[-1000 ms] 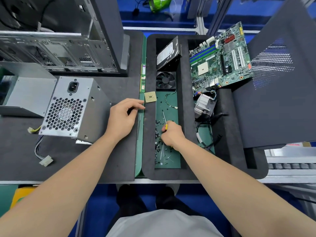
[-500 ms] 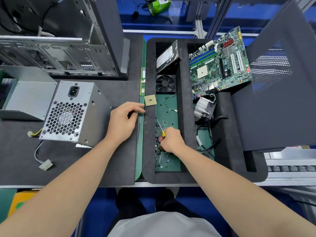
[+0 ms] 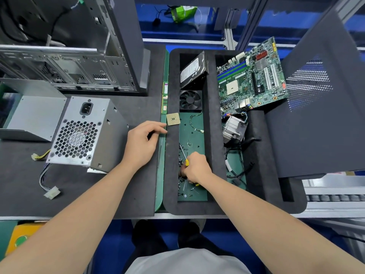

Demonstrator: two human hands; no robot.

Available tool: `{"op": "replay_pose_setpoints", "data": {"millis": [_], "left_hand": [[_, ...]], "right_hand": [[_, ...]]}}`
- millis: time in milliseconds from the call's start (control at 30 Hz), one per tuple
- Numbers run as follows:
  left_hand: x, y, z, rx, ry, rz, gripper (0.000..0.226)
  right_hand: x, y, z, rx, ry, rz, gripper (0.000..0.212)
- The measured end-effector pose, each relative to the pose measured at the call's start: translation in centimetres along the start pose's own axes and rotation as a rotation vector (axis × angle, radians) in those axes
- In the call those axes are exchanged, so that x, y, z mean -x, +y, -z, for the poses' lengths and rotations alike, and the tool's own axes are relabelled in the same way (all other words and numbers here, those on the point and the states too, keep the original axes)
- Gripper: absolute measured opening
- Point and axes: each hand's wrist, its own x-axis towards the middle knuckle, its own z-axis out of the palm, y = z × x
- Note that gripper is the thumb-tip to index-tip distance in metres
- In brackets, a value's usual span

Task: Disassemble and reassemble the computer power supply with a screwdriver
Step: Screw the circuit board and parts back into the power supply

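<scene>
Centrally, right hand [image 3: 194,167], screwdriver [image 3: 182,152] between tray [image 3: 171,155] walls.

A workbench [image 3: 15,184] topped with a dark grey mat stands on a glossy blue floor [image 3: 114,246]. Silver aluminium frame posts [image 3: 229,34] rise behind it. A roller conveyor [image 3: 335,198] runs past its right end. A bright green object [image 3: 182,11] lies on the floor beyond. The light is bright and even.

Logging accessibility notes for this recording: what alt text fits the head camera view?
The right hand grips a yellow-handled screwdriver among loose screws in the green-floored compartment of a black foam tray; the left hand rests on the dark mat beside a grey power supply. A hard drive, fan and motherboard lie farther back.
</scene>
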Motion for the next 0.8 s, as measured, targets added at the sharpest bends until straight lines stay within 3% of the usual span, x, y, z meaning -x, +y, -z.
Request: {"op": "replay_pose_setpoints", "data": {"millis": [167,300,400,500,667,800], "left_hand": [[0.1,0.3,0.1,0.002,0.000,0.004,0.031],[0.1,0.5,0.1,-0.002,-0.020,0.003,0.027],[0.2,1.0,0.1,-0.027,-0.107,-0.004,0.021],[0.3,1.7,0.3,-0.047,-0.218,0.000,0.021],[-0.2,3.9,1.3,-0.016,-0.195,-0.005,0.023],[-0.7,6.1,2.2,0.089,-0.131,0.023,0.018]], "right_hand": [[0.3,0.1,0.3,-0.145,-0.009,-0.003,0.021],[1.1,-0.2,1.1,-0.312,0.094,0.029,0.025],[1.8,-0.6,2.1,-0.402,0.190,0.054,0.015],[2.2,-1.1,3.4,-0.550,0.249,0.053,0.019],[2.9,-2.9,6.3,-1.100,0.086,0.006,0.015],[3.8,-4.6,7.9,-1.246,-0.028,0.048,0.013]]}}
